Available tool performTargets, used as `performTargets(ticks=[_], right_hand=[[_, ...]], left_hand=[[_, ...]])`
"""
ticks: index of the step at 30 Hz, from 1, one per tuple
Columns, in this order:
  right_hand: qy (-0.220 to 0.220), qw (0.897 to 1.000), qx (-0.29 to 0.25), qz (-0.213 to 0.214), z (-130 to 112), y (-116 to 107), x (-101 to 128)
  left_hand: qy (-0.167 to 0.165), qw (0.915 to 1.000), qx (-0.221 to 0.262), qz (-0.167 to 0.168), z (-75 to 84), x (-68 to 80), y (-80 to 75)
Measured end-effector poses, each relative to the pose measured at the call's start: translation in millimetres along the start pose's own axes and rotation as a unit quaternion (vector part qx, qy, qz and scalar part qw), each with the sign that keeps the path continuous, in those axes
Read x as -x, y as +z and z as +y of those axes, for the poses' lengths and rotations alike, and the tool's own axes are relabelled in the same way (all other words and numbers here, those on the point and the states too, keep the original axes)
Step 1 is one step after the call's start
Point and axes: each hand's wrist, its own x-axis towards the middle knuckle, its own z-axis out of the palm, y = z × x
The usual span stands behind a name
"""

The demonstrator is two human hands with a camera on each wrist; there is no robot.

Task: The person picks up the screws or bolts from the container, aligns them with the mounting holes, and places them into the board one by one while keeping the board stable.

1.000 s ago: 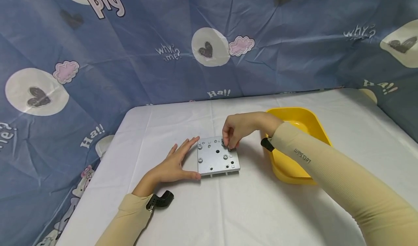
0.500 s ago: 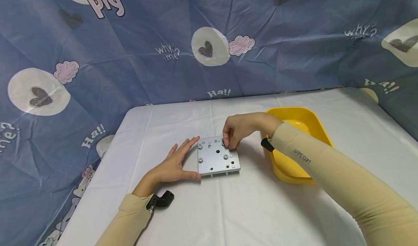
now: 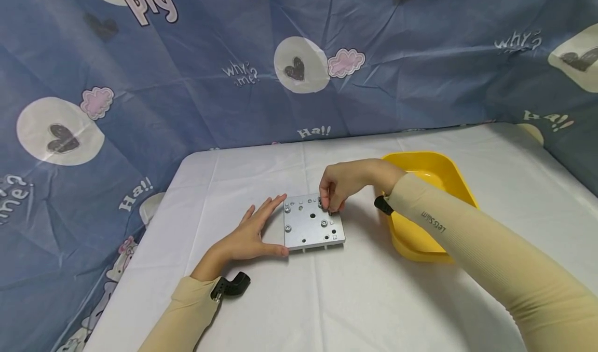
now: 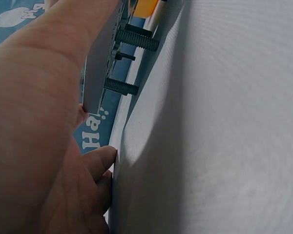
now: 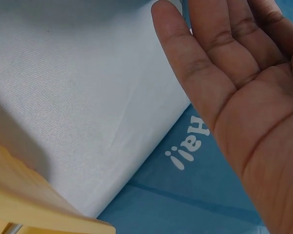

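A silver metal plate (image 3: pixel 303 227) with holes and several socket-head screws lies raised on the white table. Threaded shanks (image 4: pixel 136 40) stick out beneath it in the left wrist view. My left hand (image 3: pixel 247 240) has its fingers spread, the index fingertip at the plate's far left corner and the thumb at its near left corner. Over the far right corner, my right hand (image 3: pixel 338 183) pinches a small screw (image 3: pixel 330 213), mostly hidden by the fingertips. In the right wrist view, the palm and other fingers of my right hand (image 5: pixel 263 92) hide the fingertips' work.
A yellow bin (image 3: pixel 455 183) stands right of the plate, under my right forearm. Its wall (image 5: pixel 34 195) fills the lower left corner of the right wrist view. A blue printed curtain (image 3: pixel 210 82) hangs behind the table's far edge.
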Motion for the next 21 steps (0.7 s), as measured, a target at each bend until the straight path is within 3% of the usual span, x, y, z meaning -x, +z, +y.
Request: performTargets(ticks=[11,21], right_hand=[[0.01,1.0,0.008,0.0,-5,-2,4],[0.007,1.0,0.018,0.012,-2,-7,10]], left_hand=[[-0.024,0.9996,-0.01,-0.013,1.8,-1.7,-1.7],[0.004,1.0,0.004,0.007,-4.2,-0.5,2.4]])
